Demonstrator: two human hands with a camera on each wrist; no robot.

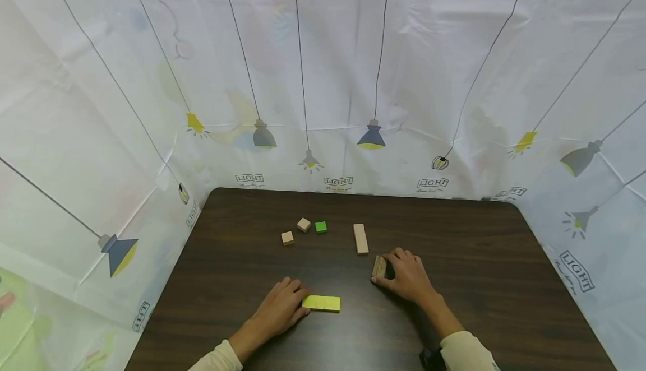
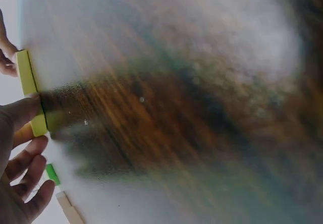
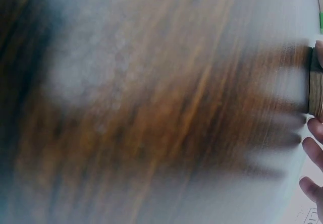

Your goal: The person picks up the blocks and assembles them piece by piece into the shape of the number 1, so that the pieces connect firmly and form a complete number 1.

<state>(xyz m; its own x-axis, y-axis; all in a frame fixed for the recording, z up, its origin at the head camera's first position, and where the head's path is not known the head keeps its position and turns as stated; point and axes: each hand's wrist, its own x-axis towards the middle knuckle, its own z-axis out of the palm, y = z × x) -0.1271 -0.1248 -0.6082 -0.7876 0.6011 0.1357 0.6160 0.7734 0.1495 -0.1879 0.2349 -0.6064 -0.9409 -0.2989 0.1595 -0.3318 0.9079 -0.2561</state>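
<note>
So we've got our left hand pinching the end of the flat yellow block, which lies on the dark wooden table near the front edge. Our right hand is curled around a small plain wooden block, tipped up on its edge just right of center. Further back sit a long wooden plank, two little wooden cubes and a green cube. Both wrist views are pretty blurry.
</note>
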